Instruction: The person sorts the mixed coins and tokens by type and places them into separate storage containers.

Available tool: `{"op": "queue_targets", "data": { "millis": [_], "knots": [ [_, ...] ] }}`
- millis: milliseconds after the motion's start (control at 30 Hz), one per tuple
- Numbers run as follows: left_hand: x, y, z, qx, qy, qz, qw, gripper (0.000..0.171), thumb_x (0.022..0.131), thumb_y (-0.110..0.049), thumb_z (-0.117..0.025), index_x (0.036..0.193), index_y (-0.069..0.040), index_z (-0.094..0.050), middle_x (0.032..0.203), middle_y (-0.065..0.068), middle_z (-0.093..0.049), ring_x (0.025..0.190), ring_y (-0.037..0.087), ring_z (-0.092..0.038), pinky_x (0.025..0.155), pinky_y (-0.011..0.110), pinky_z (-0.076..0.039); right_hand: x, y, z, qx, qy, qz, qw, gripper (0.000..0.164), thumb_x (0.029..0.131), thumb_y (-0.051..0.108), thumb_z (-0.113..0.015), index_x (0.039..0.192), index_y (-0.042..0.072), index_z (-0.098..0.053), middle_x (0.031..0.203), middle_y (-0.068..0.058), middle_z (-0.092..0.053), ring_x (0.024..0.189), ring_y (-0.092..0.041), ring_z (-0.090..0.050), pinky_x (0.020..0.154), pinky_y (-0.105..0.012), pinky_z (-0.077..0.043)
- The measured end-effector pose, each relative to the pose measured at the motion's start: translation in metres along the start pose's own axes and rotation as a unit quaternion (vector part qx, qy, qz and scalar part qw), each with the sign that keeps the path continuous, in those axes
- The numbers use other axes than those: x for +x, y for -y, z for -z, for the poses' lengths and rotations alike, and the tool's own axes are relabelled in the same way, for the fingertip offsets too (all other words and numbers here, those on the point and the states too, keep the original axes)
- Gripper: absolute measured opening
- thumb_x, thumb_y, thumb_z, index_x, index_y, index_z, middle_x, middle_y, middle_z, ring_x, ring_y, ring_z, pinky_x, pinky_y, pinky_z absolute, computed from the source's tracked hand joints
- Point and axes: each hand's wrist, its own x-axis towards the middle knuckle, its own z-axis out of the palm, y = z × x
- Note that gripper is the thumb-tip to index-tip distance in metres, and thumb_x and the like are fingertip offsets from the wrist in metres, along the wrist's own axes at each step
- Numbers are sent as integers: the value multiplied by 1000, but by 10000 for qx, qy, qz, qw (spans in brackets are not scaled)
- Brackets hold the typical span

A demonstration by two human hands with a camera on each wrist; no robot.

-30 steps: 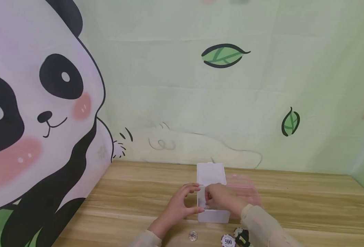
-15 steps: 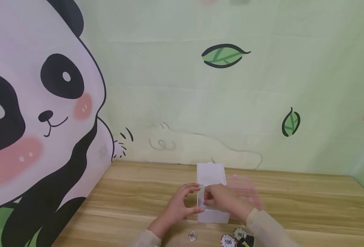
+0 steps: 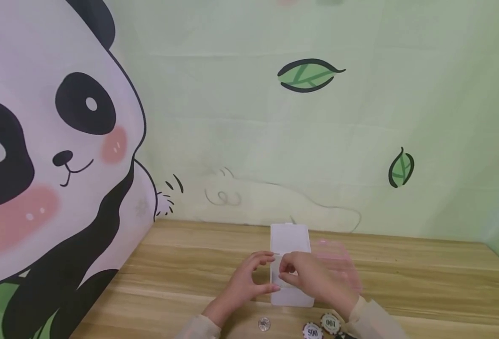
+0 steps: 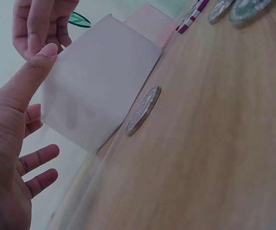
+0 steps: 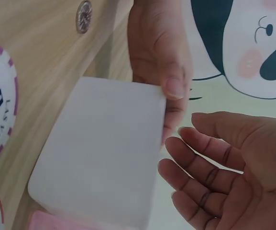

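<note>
A white plastic box (image 3: 293,297) stands on the table with its lid (image 3: 289,238) flipped back. My left hand (image 3: 243,280) grips its left side, thumb at the front edge and fingers toward the hinge. In the left wrist view the thumb (image 4: 46,53) lies on the box's top rim. Over the opening is my right hand (image 3: 310,273). The right wrist view shows its fingers (image 5: 207,175) loosely bent beside the box, with nothing between them. This hand covers much of the box's inside. A silver coin (image 3: 264,324) lies in front of the box.
A translucent pink box (image 3: 338,263) sits just right of the white one. Near the front are poker chips, one marked 500 (image 3: 312,332) and one marked 100 (image 3: 330,323). More coins (image 4: 250,10) show at the left wrist view's top edge. A panda-printed backdrop (image 3: 215,132) rises behind the table.
My right hand has lifted a little out of the box, its forearm shifting right, and the 100 chip has come into view. The left hand stays in place on the box.
</note>
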Motion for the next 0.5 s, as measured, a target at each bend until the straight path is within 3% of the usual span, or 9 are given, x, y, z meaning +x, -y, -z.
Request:
{"op": "queue_targets", "data": {
  "millis": [267,500],
  "knots": [
    [0,0,0,81,-31,-63,9999,57,75,-30,-81,124,-12,-59,140,2,-53,118,26,-55,99,48,-46,-10,12,6,-204,-230,24,9995,8,86,15,-69,80,15,-64,80,6,-65,81,-12,-61,76,-31,-53],
    [0,0,0,235,-13,-51,9997,57,75,-29,-81,124,-11,-59,139,2,-53,118,24,-54,99,44,-47,-25,23,3,-409,-581,601,9957,7,86,19,-71,83,16,-66,82,9,-67,82,-8,-61,76,-28,-53]
  ]
}}
